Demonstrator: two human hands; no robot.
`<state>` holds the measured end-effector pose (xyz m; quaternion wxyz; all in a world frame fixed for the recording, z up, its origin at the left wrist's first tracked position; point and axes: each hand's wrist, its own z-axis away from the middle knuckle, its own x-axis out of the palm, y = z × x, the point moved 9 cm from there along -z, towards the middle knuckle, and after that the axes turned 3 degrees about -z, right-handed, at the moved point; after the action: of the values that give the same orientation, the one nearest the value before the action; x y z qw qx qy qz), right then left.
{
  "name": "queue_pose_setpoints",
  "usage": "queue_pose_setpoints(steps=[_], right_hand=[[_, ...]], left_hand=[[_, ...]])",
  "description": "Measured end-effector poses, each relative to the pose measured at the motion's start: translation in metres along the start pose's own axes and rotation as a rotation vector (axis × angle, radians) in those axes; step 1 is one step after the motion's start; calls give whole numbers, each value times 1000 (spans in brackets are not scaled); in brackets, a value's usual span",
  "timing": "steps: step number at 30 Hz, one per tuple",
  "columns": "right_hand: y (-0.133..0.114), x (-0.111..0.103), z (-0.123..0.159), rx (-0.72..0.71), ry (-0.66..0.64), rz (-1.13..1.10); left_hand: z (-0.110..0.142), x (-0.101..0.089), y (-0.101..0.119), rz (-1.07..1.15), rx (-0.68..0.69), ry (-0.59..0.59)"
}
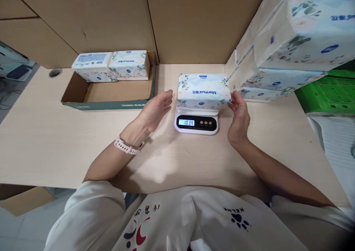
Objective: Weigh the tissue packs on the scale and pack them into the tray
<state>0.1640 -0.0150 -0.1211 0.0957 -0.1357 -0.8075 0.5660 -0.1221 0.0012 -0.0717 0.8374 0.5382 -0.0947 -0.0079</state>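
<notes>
A pack of tissues (pixel 203 90) with a floral print lies on the white digital kitchen scale (pixel 196 130), whose lit display appears to read 103.4. To the left of the pack is my left hand (pixel 157 109), open, its fingers stretched and a gap between them and the pack. My right hand (pixel 239 117) is open at the pack's right end, fingertips at or very close to its corner; whether they touch I cannot tell. Neither hand grips anything. A pale pink watch band (pixel 127 146) circles my left wrist.
A green-edged cardboard tray (pixel 111 105) on the left holds two tissue packs (pixel 129 66) along its back. Stacked tissue packs (pixel 313 32) rise at the right. Large cardboard boxes (pixel 191 25) wall off the table's back. A green crate (pixel 330 95) stands beyond the right edge.
</notes>
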Motion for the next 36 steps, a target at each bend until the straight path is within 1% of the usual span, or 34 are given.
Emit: queue_pose_setpoints(steps=[5, 14, 21, 25, 31, 36], right_hand=[[-1, 0, 0, -15, -9, 28], [-16, 1, 3, -48, 14, 81], [-14, 1, 3, -46, 19, 102], [-12, 1, 4, -37, 19, 67], [-15, 1, 4, -52, 18, 107], [-16, 0, 4, -47, 17, 97]], left_hand=[[0, -1, 1, 20, 17, 19], [3, 1, 4, 35, 28, 14], [3, -3, 4, 45, 24, 45], [4, -3, 6, 51, 36, 51], [6, -2, 8, 46, 52, 56], [6, 0, 9, 44, 52, 48]])
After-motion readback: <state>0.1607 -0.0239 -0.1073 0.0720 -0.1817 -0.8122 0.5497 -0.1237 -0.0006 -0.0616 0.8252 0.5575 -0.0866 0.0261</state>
